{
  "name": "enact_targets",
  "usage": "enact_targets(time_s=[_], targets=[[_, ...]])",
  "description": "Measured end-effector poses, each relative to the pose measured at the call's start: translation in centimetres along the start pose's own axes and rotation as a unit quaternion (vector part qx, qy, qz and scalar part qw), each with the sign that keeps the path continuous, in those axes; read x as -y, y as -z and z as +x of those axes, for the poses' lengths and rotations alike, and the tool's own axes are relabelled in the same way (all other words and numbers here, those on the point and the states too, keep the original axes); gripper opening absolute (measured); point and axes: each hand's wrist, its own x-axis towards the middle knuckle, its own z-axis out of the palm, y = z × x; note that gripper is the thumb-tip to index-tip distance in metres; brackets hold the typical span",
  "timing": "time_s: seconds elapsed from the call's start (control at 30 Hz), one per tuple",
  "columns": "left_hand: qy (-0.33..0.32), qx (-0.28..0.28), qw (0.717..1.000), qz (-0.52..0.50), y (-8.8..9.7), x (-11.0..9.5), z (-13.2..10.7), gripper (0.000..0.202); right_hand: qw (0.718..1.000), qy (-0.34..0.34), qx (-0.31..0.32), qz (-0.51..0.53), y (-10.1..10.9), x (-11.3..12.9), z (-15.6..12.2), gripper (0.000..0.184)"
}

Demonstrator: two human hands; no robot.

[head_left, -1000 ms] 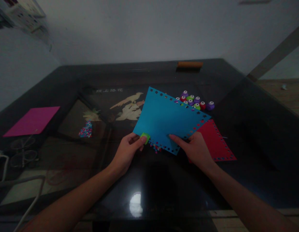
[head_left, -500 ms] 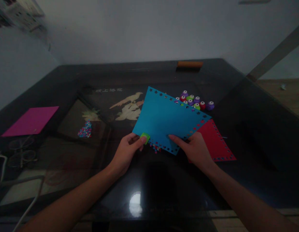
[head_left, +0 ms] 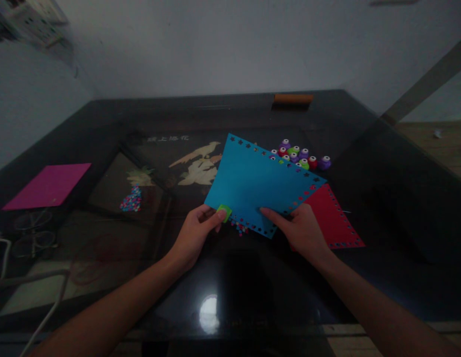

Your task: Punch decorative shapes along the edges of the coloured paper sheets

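While the left hand (head_left: pixel 195 225) clamps a green punch (head_left: pixel 225 210) at the blue sheet (head_left: pixel 248 183), the right hand (head_left: pixel 304 228) pinches that sheet (thumb uppermost); confetti (head_left: pixel 240 230) shows beside it.

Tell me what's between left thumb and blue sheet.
The green punch: the head view shows the left thumb on it, at the edge of the blue sheet.

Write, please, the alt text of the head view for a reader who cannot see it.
The left hand pinches a small green tool at the edge of a blue sheet with punched holes, held by the right hand. A red sheet, a pink sheet and confetti-like bits lie on the dark table.
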Motion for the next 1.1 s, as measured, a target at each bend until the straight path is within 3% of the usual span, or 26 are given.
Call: enact_targets(time_s=[0.63, 1.1], targets=[[0.012, -0.005, 1.000, 0.004, -0.06, -0.23, -0.04, 0.033, 1.000, -0.002, -0.005, 0.007, -0.06, -0.18, -0.01, 0.013], [0.016, 0.004, 1.000, -0.007, 0.10, -0.03, 0.06, 0.032, 1.000, -0.002, -0.005, -0.010, -0.06, -0.27, -0.05, 0.019]])
